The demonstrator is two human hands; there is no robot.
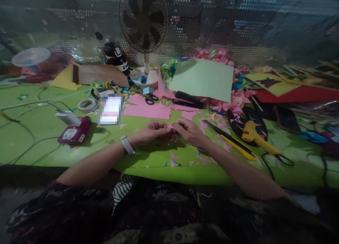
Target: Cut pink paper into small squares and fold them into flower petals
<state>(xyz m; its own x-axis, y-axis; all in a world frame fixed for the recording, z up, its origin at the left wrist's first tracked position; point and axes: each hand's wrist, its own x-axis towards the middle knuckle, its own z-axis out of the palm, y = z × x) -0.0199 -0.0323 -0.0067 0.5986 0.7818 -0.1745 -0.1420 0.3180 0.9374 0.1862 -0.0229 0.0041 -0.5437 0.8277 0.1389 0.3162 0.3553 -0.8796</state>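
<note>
Both hands meet over the middle of the green table, pinching a small piece of pink paper (170, 126) between them. My left hand (153, 130), with a white band at the wrist, is closed on the paper's left side. From the right, my right hand (188, 131) grips it with thumb and forefinger; most of the piece is hidden by the fingers. Pink paper sheets (148, 109) lie just beyond the hands, with black-handled scissors (150, 99) and a black stapler (189, 99) by them. Right of my right hand lies a yellow utility knife (235, 145).
A yellow glue gun (258, 138) rests on a dark round holder at right. Behind stand a fan (144, 23) and a pale green sheet (203, 78) over pink paper flowers. At left are a lit phone (109, 109), a tape roll (87, 105), a purple power socket (76, 132) and cables.
</note>
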